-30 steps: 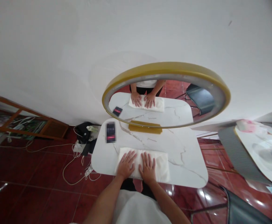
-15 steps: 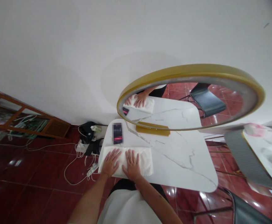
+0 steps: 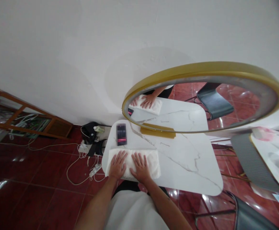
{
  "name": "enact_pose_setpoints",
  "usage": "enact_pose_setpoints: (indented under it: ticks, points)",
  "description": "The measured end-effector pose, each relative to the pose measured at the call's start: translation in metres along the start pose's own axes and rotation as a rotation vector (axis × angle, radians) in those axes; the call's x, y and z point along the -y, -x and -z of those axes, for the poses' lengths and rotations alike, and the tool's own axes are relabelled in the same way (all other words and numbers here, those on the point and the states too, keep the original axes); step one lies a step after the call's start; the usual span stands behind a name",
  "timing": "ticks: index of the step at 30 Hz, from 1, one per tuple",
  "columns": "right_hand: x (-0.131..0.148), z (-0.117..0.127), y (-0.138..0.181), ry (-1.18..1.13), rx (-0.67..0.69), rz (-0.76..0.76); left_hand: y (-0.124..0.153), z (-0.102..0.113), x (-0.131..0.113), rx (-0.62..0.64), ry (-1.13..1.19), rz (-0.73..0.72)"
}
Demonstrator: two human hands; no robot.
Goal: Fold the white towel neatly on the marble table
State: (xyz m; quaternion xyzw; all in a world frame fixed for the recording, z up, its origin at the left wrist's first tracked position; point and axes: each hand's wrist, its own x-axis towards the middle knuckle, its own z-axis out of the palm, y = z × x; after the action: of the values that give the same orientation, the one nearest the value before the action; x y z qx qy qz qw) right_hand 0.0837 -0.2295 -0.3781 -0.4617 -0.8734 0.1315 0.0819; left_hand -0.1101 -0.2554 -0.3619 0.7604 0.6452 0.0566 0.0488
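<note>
A folded white towel (image 3: 151, 158) lies along the near edge of a white marble-look table (image 3: 187, 166). My left hand (image 3: 117, 164) lies flat on its left half, fingers spread. My right hand (image 3: 141, 167) lies flat beside it on the middle of the towel, fingers spread too. Neither hand holds anything. A dark phone (image 3: 121, 134) rests on the table just beyond the towel's left end.
A round gold-framed mirror (image 3: 201, 95) stands at the table's back on a gold base (image 3: 157, 131) and reflects my hands. Cables and a power strip (image 3: 91, 159) lie on the red tile floor at left. A dark chair (image 3: 249, 217) sits at right.
The towel and both hands have slid from the table's middle toward its left end, nearer the phone. The view has turned so the mirror looks larger.
</note>
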Motion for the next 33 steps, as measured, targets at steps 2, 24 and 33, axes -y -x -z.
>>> enact_pose_setpoints:
  ticks: [2,24,33]
  points:
    - [-0.012,0.003,0.012,0.019,0.003,-0.027,-0.004,-0.003,-0.015,0.004,0.021,-0.023]
    - [-0.105,0.032,0.043,0.113,-0.01,-0.11,-0.071,-0.017,-0.095,0.033,0.138,-0.153]
    - [-0.123,0.04,0.014,0.104,-0.016,-0.145,-0.108,-0.018,-0.094,0.043,0.149,-0.144]
